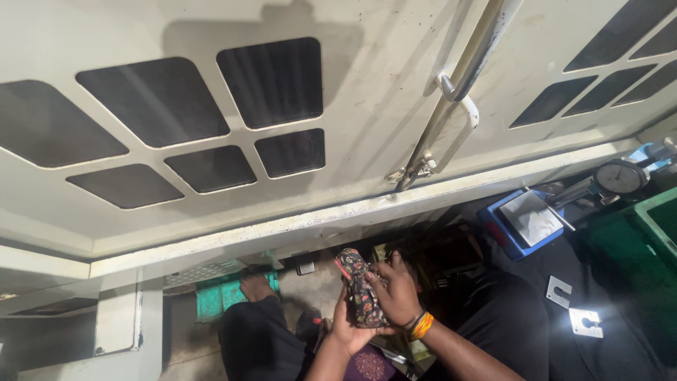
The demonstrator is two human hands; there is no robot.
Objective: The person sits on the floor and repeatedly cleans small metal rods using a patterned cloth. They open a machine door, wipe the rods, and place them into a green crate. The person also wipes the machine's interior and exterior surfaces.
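I am sitting in front of a cream-coloured machine enclosure (367, 85) whose two sliding doors are carrying dark window panels: six panels are showing on the left door and four on the right. One long metal door handle (451, 92) is running diagonally between them. Below the doors, a pale sill is crossing the view, and under it a green floor mat (222, 296) is lying on a dusty concrete floor with one bare foot (255, 287) resting on it.

I am holding one floral-patterned pouch (363, 296) upright in front of my lap, just below the sill. My left hand (345, 328) is cupping it from beneath, fingers closed around its lower end. My right hand (395, 293), wearing one orange-and-yellow bangle (422, 325), is pressing against its right side with the fingers curled onto the fabric.

To my right, a dark work surface is bearing one blue tray (497, 222) with a shiny metal plate, one dial gauge (620, 176) on a stand, two small slotted metal plates (572, 307) lying near each other, and one green crate (652, 222) at the edge.
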